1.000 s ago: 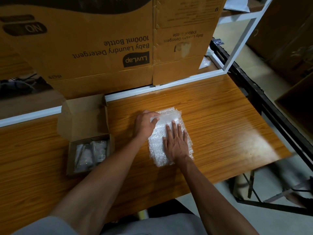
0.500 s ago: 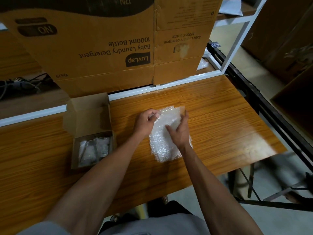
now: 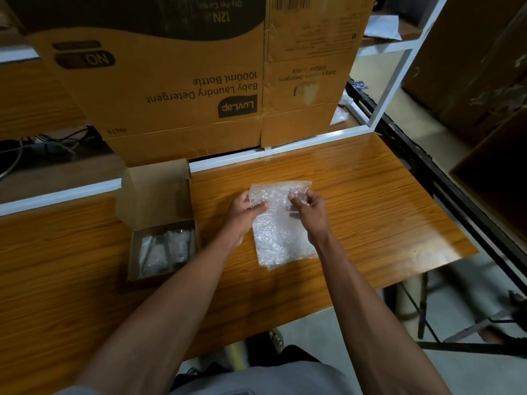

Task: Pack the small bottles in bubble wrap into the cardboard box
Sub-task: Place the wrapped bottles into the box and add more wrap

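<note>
1. At the far left of the table (image 3: 370,223), I see the small box (image 3: 159,223) sitting open, its lid flap standing up at the back.
2. Inside it lie wrapped bottles (image 3: 164,252), clear bundles side by side; how many I cannot tell.
3. Just right of the box, my left hand (image 3: 245,213) pinches the upper left edge of the bubble wrap (image 3: 282,238), thumb on top and fingers curled under.
4. That sheet's near end rests on the wood, while its far end is lifted between my two hands.
5. My right hand (image 3: 309,212) grips the sheet's upper right part, fingers curled round a bunched bit of it. Whether a bottle sits in that bunch I cannot tell.
6. Behind all this a big carton (image 3: 185,89) stands upside down, printed "Baby Laundry Detergent 1000ml Bottle".
7. On the right, a white frame (image 3: 393,89) rises past the table's edge.
</note>
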Tool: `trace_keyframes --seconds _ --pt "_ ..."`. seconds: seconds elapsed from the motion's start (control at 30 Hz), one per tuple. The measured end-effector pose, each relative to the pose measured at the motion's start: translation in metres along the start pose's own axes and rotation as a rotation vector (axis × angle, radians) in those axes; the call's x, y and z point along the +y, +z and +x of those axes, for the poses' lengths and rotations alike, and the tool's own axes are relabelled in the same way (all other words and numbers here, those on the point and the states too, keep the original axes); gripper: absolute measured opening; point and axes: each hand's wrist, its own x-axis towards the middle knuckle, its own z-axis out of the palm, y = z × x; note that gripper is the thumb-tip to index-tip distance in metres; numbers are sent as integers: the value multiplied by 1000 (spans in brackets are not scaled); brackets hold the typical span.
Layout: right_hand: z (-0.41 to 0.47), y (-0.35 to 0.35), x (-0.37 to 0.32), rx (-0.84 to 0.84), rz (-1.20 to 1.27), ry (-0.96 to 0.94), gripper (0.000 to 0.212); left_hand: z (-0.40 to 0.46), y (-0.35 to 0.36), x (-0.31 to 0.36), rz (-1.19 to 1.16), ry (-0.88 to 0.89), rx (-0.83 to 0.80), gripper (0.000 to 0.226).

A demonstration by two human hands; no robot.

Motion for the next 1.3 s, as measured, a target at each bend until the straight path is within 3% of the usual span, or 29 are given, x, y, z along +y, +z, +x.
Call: trace_keyframes --seconds 0.07,0.17,0.3,0.47,0.57,0.63,0.73,0.87,1.0,1.07,1.17,1.3 --pt "-2 -1 -4 -40 12 23 10 -4 0 -1 11 -6 26 78" --pt "-6 -1 -11 -105 -18 100 39 -9 -3 5 10 -19 72 84" --pt "-11 -1 -20 -239 -63 216 44 -9 -15 14 39 -14 80 85" --pt "-20 17 -37 -110 24 194 49 -23 -34 30 84 76 169 76" --pt "-19 32 -46 -72 -29 103 69 -30 -51 39 73 118 121 83" --pt "-23 39 -55 -63 -93 33 74 -34 -64 43 123 143 52 64" --pt "-33 52 -68 -65 -178 -64 59 -43 -83 52 179 163 -35 33" --pt "-43 67 -82 -99 -329 -98 30 -51 -106 58 224 148 -23 22" --pt "-57 80 -99 -210 -663 -145 44 -61 -129 59 292 182 6 12" --pt "-61 88 -104 -209 -791 -209 38 -65 -139 60 320 205 28 9" --pt "-70 101 -109 -168 -872 -306 20 -71 -154 61 351 230 53 3" --pt "-78 113 -110 -139 -804 -334 24 -78 -172 59 353 257 71 15"
